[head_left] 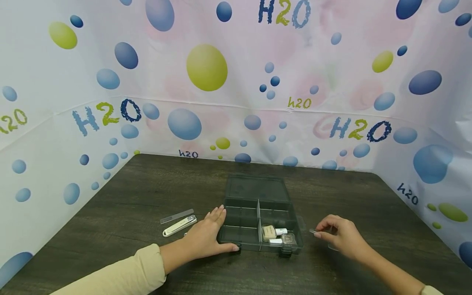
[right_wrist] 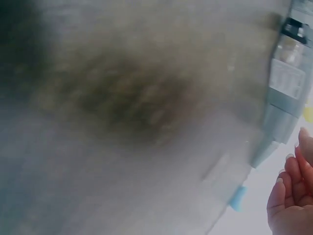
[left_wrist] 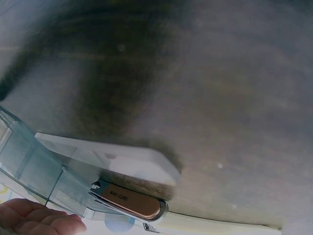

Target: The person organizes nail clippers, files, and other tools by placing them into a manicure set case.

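Note:
A dark see-through divided box stands with its lid folded back. My left hand rests against its left side, fingers extended, thumb at the front edge. In the front right compartment lie small bottles, one beige and one glittery grey, with white caps. To the right of the box, my right hand pinches a small, thin, clear-looking piece between thumb and forefinger; its kind is unclear. Left of my left hand lies a cream nail clipper. The left wrist view also shows a copper-coloured nail clipper.
A translucent strip lies behind the cream clipper. Beside the copper clipper is a pale bar. Something clear shows partly beneath the right hand. A printed sheet walls in the dark wooden table.

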